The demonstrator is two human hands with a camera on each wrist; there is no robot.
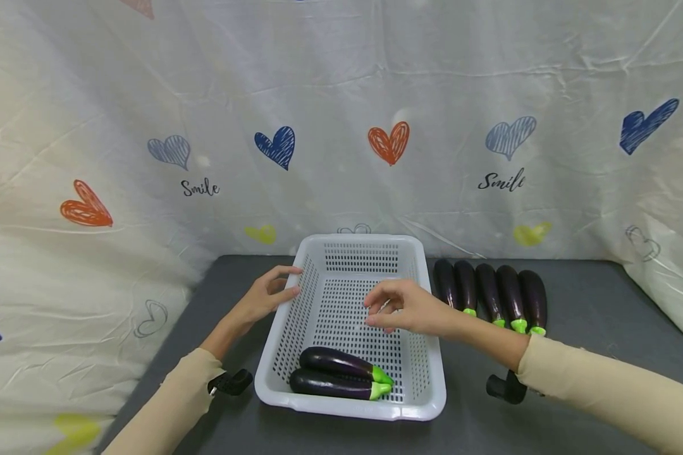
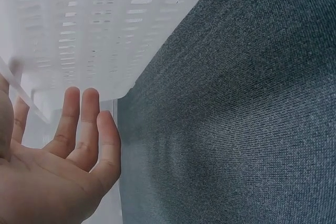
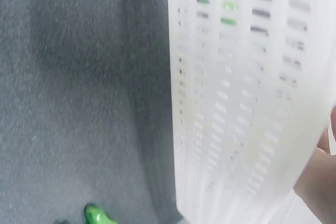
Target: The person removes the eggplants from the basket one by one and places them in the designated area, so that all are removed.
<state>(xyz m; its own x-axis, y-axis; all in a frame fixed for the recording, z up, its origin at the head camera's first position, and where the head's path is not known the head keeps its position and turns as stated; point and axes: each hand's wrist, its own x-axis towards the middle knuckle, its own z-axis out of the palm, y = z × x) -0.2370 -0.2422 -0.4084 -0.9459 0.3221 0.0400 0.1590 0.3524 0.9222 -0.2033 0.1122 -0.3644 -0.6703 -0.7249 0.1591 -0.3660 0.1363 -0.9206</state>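
A white perforated plastic basket [image 1: 350, 412] stands on the dark grey table. Two eggplants with green stems lie inside along its near side, the upper one [image 1: 336, 362] touching the lower one [image 1: 327, 383]. My left hand [image 1: 264, 294] is at the basket's left rim, its thumb and forefinger touching the edge. In the left wrist view, several relaxed fingers [image 2: 86, 135] are outside the basket wall. My right hand [image 1: 406, 306] hovers over the basket's right half, fingers loosely bent, with nothing visible in it. The right wrist view mostly shows the basket's outer wall [image 3: 236, 98].
Right of the basket, several more eggplants [image 1: 511, 294] lie in a row on the table [image 1: 592, 354], stems toward me. Behind the table hangs a pale curtain [image 1: 330, 189] with printed hearts. A green stem [image 3: 97, 214] shows low in the right wrist view.
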